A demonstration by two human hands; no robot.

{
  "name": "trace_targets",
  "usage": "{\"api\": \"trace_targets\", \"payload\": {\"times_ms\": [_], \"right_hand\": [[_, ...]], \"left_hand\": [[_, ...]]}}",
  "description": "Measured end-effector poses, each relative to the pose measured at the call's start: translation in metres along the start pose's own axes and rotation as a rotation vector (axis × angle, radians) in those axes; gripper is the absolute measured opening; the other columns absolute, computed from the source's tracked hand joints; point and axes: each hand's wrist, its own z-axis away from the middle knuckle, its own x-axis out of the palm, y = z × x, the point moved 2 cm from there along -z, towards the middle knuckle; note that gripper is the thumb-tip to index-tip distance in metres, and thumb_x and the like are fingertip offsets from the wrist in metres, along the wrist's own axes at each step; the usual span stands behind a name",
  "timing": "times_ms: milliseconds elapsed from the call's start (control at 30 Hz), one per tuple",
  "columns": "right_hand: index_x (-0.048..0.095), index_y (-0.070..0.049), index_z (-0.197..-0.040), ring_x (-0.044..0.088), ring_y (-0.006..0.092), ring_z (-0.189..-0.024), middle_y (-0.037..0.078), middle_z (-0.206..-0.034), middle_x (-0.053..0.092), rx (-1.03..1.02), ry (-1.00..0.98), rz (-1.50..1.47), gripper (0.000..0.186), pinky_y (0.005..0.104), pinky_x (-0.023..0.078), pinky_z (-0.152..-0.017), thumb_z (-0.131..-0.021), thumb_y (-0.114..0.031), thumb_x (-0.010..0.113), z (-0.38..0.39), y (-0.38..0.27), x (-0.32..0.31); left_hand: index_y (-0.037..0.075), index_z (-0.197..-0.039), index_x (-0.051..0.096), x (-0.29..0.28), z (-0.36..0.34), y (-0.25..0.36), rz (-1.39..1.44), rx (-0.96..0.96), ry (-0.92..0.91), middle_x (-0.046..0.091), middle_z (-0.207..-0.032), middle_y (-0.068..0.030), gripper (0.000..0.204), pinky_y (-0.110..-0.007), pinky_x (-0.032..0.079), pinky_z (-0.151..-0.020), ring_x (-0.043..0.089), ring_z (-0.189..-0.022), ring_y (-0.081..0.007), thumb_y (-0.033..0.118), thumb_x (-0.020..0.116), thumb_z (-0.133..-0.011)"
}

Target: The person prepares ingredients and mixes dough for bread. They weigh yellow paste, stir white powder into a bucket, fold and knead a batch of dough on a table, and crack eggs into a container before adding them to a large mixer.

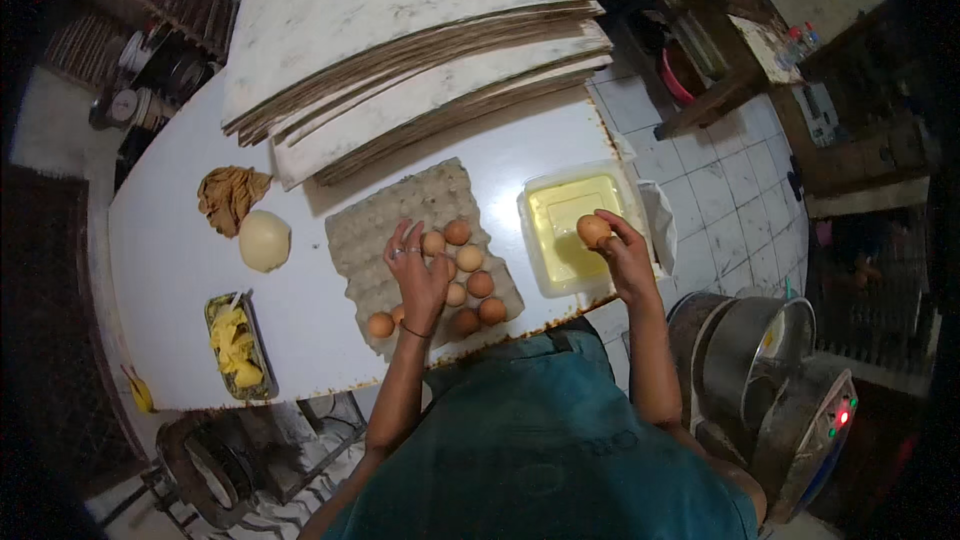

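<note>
My right hand (625,258) holds a brown egg (593,231) between thumb and fingers, above the right part of a clear plastic tub (534,250) with yellow liquid in it. Over the grey cardboard egg tray (365,230), my left hand (417,275) has its fingers and thumb around a light brown egg (433,243) that sits among the others. Several more brown eggs stand in the tray's right and near cells, such as a darker egg (480,284). Part of the near row is hidden under my left hand and wrist.
A tall stack of pale boards (400,0) covers the table's far side. At left lie a crumpled brown cloth (232,198), a pale round dough-like ball (264,241) and a tin of yellow fat (236,348). Metal pots (750,340) stand beyond the table's right edge.
</note>
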Motion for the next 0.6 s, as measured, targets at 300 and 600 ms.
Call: {"api": "trace_targets", "payload": {"times_ms": [300,600], "right_hand": [[0.056,-0.004,-0.106,0.056,0.0135,-0.085,0.007,-0.098,0.056,-0.264,-0.175,0.409,0.037,0.0228,0.047,-0.071,-0.07,-0.005,0.062,0.001,-0.051,-0.013],[0.06,-0.004,-0.098,0.06,0.0262,-0.081,0.013,-0.09,0.06,-0.564,-0.295,0.716,0.032,0.0308,0.048,-0.071,-0.066,-0.008,0.063,-0.017,-0.082,-0.033]], "left_hand": [[0.002,-0.121,0.043,0.11,-0.021,0.134,0.912,-0.23,-0.774,0.048,-0.118,-0.0117,0.049,-0.027,0.045,-0.083,0.051,-0.1,-0.0172,0.022,0.062,-0.08],[-0.001,-0.119,0.046,0.125,-0.027,0.151,1.045,-0.458,-0.76,0.055,-0.108,-0.0112,0.043,-0.023,0.045,-0.084,0.054,-0.097,-0.0148,0.004,0.06,-0.079]]}}
